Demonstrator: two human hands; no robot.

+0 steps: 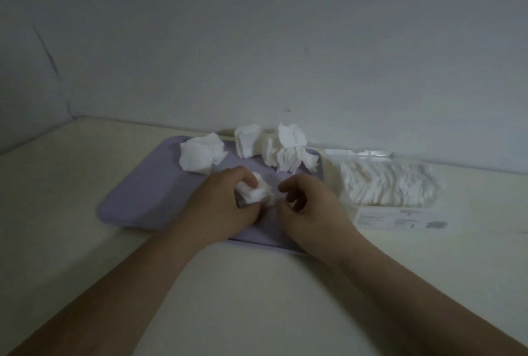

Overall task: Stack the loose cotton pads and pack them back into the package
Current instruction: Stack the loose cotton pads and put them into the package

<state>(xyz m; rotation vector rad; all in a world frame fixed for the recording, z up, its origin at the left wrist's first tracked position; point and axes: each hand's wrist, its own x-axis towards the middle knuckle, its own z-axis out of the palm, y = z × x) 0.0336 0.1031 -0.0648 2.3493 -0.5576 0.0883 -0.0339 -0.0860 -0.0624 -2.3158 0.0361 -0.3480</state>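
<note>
A lilac tray (143, 204) lies on the cream table. My left hand (225, 210) grips a small stack of white cotton pads (257, 193) over the tray's middle. My right hand (311, 207) hovers just right of the stack, fingers loosely curled, holding nothing that I can see. Loose pads lie at the tray's back: a flat heap (200, 154) on the left, a standing bundle (247, 141) in the middle, a messy fanned pile (291, 150) on the right. The clear package (391, 184), holding several pads, lies right of the tray.
A white wall rises directly behind the tray and package. The package's printed label flap (400, 218) lies flat toward me. Bare table surface (257, 298) stretches between the tray and me, under my forearms.
</note>
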